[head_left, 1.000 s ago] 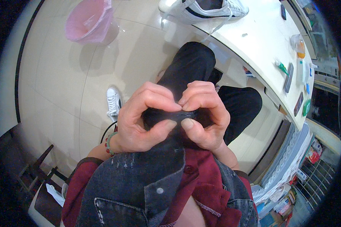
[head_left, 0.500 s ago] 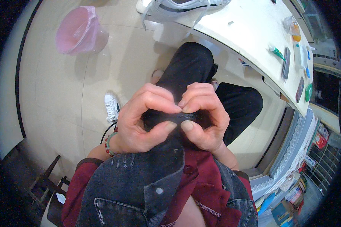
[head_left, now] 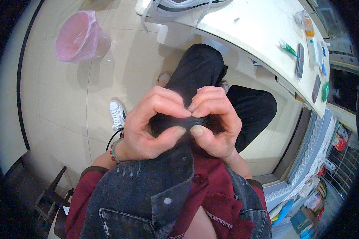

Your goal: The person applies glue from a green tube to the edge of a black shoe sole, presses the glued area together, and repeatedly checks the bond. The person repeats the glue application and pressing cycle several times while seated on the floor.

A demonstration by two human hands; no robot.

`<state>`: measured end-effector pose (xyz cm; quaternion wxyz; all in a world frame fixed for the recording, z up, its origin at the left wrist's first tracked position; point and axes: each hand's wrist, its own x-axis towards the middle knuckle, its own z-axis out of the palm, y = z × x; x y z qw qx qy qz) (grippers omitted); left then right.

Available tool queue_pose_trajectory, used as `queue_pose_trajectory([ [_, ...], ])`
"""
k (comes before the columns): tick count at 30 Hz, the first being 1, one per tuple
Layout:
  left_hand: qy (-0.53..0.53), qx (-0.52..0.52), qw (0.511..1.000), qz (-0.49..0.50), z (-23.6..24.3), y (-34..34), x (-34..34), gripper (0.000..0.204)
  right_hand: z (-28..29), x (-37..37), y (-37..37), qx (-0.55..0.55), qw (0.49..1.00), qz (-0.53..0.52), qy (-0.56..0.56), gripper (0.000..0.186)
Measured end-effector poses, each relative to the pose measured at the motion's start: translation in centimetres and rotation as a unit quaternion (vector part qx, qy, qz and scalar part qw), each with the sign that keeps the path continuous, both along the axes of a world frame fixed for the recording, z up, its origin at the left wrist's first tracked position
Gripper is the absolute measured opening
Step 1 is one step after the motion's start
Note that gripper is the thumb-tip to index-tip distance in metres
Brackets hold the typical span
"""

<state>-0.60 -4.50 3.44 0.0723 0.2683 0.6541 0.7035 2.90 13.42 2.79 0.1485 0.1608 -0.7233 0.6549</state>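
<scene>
The white counter and the pink-lined bin sit higher in view than before, and the white sneaker on the counter's near edge is now cut by the top edge.

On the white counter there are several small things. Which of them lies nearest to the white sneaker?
The small green-and-white tube. It lies on the white counter closest to the white sneaker; the dark flat bar and orange-capped bottle lie farther right.

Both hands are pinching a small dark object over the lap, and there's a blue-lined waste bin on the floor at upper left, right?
Not quite: the head view shows the bin liner is pink, not blue. The plastic-lined waste bin does stand at upper left, and the left hand and right hand pinch the small dark object.
</scene>
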Motion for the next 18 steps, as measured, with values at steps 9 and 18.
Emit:
queue_pose_trajectory([
  [9,-0.016,0.015,1.000,0.010,0.1,-0.7,0.1,0.029,0.2,-0.4,-0.7,-0.011,1.000,0.014,-0.006,0.029],
  [18,-0.012,0.010,1.000,0.012,0.1,-1.1,0.1,0.031,0.5,-0.3,-1.0,0.000,1.000,0.011,-0.013,0.030],
])
